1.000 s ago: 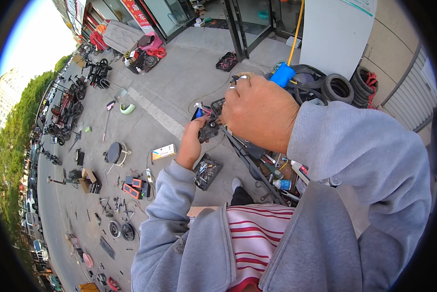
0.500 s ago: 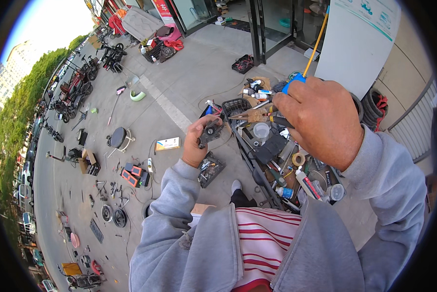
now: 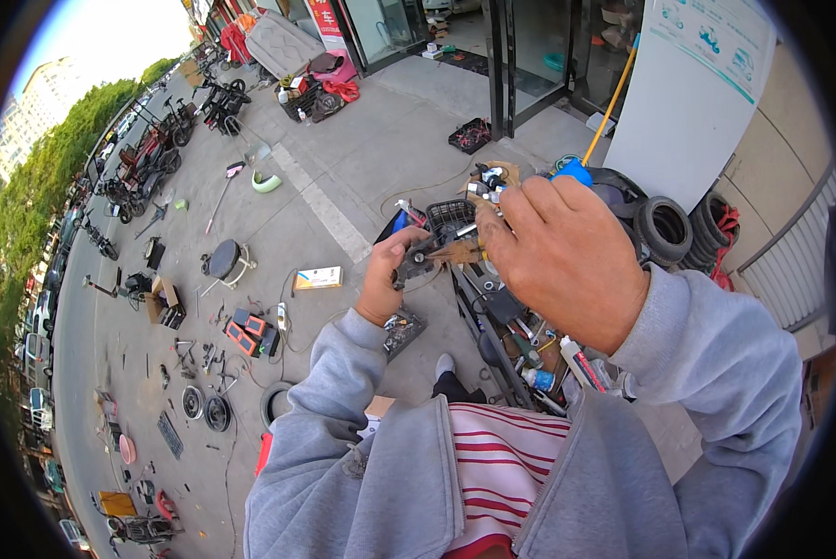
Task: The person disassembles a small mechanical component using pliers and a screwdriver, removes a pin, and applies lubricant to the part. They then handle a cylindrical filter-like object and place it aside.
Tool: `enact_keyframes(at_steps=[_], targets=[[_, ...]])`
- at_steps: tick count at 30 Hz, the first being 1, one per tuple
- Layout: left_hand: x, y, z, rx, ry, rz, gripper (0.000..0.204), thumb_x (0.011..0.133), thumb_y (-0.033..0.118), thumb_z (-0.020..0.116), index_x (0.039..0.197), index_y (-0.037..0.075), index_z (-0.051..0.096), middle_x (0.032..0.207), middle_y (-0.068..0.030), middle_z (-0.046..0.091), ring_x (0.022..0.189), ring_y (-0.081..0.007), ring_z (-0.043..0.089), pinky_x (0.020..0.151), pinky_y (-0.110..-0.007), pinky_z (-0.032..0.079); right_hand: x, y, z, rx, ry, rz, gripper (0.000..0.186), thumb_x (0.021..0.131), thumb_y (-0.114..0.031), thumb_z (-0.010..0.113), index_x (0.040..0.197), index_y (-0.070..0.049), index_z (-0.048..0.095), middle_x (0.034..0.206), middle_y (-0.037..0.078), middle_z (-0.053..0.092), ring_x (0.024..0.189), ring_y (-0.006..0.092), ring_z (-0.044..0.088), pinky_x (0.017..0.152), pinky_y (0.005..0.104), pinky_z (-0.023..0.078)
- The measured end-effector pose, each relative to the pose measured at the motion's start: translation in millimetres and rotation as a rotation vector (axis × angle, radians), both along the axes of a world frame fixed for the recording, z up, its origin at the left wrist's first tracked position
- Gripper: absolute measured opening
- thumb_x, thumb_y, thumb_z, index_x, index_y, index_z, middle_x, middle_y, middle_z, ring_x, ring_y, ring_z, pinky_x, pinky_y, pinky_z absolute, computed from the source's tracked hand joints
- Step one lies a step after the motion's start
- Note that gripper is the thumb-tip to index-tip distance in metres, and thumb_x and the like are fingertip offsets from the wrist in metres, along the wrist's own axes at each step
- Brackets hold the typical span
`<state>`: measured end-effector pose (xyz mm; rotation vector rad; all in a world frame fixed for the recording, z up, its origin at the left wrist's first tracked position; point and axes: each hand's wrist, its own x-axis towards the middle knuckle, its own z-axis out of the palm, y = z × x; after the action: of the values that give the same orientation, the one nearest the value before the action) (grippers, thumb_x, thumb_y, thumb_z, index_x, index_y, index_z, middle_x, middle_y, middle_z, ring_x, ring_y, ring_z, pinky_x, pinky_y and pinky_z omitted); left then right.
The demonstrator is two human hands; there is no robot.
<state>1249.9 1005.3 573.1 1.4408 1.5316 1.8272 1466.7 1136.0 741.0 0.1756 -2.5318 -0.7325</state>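
Working outdoors in the head view over grey paving (image 3: 325, 149) before a glass door (image 3: 540, 65) and a white board (image 3: 693, 112). Having at the right a dark-edged tabletop (image 3: 483, 337) crowded with tools, a blue-and-white bottle (image 3: 539, 379) and a white-and-red tube (image 3: 581, 361), with a black wire basket (image 3: 450, 215) near the far end and tyres (image 3: 665, 229) beyond. Overlooking, on the paving to the left, a round stool (image 3: 224, 259), a flat white-and-yellow box (image 3: 318, 278) and two small wheels (image 3: 217, 414), with parked bikes (image 3: 143, 163) lining the road (image 3: 87, 354). Pinching a small dark part (image 3: 419, 265) in the left grip (image 3: 380, 284), holding it up just this side of the basket. Wrapping the right grip (image 3: 567, 261) round pliers (image 3: 457, 252), aiming their tips at the part; being unable to tell touching from mere overlap. Differing from half a second ago: carrying the right grip lower and closer to the left one, covering more of the tabletop, and setting the pliers right at the part after holding them clear.
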Motion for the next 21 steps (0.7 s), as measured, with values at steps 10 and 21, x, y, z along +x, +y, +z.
enact_keyframes(at_steps=[10,21], targets=[[27.6,-12.8,9.7,0.165,-0.74,-0.303,0.055,0.082,0.05,0.043,0.09,-0.003,0.056,0.093,-0.017,0.052,0.07,-0.0229,0.048,0.062,-0.032,0.039,0.3,13.9,-52.6,-1.815,-0.307,-0.025,0.022,0.09,-0.012,0.062,0.11,-0.001,0.061,0.093,0.006,0.065,0.084,0.0171,0.061,0.077,0.0353,0.049],[46.7,-43.5,11.8,0.072,-0.604,-0.135,0.058,0.082,0.051,0.04,0.091,-0.004,0.058,0.094,-0.0171,0.055,0.082,-0.0217,0.054,0.071,-0.032,0.045,3.7,-20.9,-107.6,-2.25,-0.182,0.063,0.023,0.089,-0.009,0.064,0.112,-0.002,0.066,0.079,-0.001,0.063,0.058,0.0026,0.045,0.052,0.0201,0.037]])
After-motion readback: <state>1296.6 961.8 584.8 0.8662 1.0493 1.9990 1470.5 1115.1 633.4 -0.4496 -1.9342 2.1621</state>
